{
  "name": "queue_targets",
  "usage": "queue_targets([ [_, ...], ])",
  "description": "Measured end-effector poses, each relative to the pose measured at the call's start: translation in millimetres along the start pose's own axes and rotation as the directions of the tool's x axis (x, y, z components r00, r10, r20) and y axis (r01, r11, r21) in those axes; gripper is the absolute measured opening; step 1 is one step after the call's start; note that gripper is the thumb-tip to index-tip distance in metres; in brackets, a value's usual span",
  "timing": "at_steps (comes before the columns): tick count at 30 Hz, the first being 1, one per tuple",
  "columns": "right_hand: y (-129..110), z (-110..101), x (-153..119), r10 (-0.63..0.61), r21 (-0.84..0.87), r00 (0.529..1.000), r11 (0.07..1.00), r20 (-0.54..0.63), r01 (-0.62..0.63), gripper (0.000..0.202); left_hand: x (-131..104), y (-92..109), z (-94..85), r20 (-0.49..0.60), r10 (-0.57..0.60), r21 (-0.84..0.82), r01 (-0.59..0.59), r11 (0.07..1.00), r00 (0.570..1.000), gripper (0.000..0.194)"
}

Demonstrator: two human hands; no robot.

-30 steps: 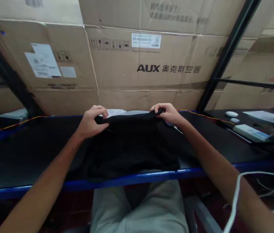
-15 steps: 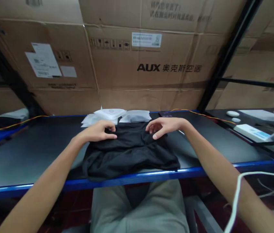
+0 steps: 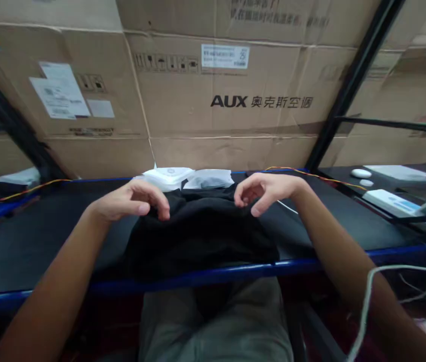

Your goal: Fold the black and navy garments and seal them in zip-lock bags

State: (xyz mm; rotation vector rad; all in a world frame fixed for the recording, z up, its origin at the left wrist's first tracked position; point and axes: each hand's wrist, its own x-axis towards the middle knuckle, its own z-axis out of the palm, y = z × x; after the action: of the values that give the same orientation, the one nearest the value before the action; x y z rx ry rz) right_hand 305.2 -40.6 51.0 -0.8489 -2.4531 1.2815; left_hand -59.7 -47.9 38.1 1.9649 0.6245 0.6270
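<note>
A black piece of cloth (image 3: 205, 234), perhaps a folded garment, lies on the dark table at its front edge. Over its far left corner is my left hand (image 3: 133, 198), fingers bent and thumb held apart from them, with nothing visible between. My right hand (image 3: 267, 191) hovers at the far right side of the cloth, its fingers curled loosely and the thumb away from them. Whether the fingertips of either hand brush the fabric I cannot tell. Just behind the cloth lie white packets (image 3: 169, 177) and a pale translucent pouch (image 3: 209, 178).
Large cardboard boxes (image 3: 235, 120) stand behind the table (image 3: 58, 236), which has a blue front edge. Black rack posts (image 3: 352, 85) rise at both sides. A white cable (image 3: 367, 301) hangs near my right forearm. White boxes (image 3: 394, 202) lie at the right.
My left hand has moved left and its fingers have spread from the thumb. My right hand has shifted slightly right and up. The cloth's far part now looks more bulged.
</note>
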Motion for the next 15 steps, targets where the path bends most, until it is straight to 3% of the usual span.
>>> queue_targets([
  [1, -0.8, 0.7, -0.8, 0.040, 0.016, 0.996, 0.999, 0.079, -0.042, 0.040, -1.2, 2.1, -0.2, 0.166, -0.057, -0.018, 0.061, 0.998, 0.984, 0.045],
  [2, 0.8, 1.6, 0.3, 0.070, 0.001, 0.994, 0.998, 0.080, -0.070, 0.041, -0.5, 2.5, 0.2, 0.243, -0.104, 0.001, 0.107, 0.994, 0.964, 0.048],
  [3, 4.6, 2.4, 3.0, 0.089, -0.046, 0.996, 0.995, 0.010, -0.089, 0.041, 1.8, 1.1, 1.3, 0.218, -0.135, 0.050, 0.127, 0.991, 0.966, 0.047],
  [5, 17.3, 3.7, 11.6, 0.079, -0.222, 0.975, 0.967, -0.210, -0.126, 0.038, 10.0, -7.1, 4.2, -0.034, -0.114, 0.234, 0.119, 0.965, 0.993, 0.040],
  [6, 24.6, 4.0, 16.0, 0.068, -0.327, 0.961, 0.932, -0.269, -0.157, 0.037, 14.8, -13.1, 5.9, -0.161, -0.069, 0.354, 0.123, 0.927, 0.985, 0.039],
  [8, 37.2, 4.2, 22.8, 0.083, -0.452, 0.962, 0.870, -0.261, -0.197, 0.035, 23.1, -25.8, 9.0, -0.278, 0.017, 0.549, 0.144, 0.823, 0.960, 0.042],
  [11, 44.9, 3.4, 25.6, 0.112, -0.490, 0.975, 0.850, -0.193, -0.195, 0.028, 29.7, -39.1, 14.2, -0.257, 0.037, 0.651, 0.145, 0.746, 0.966, 0.048],
  [15, 37.1, 2.0, 22.0, 0.056, -0.423, 0.965, 0.891, -0.257, -0.165, 0.023, 31.6, -38.3, 21.6, -0.247, -0.039, 0.619, 0.188, 0.763, 0.968, 0.044],
])
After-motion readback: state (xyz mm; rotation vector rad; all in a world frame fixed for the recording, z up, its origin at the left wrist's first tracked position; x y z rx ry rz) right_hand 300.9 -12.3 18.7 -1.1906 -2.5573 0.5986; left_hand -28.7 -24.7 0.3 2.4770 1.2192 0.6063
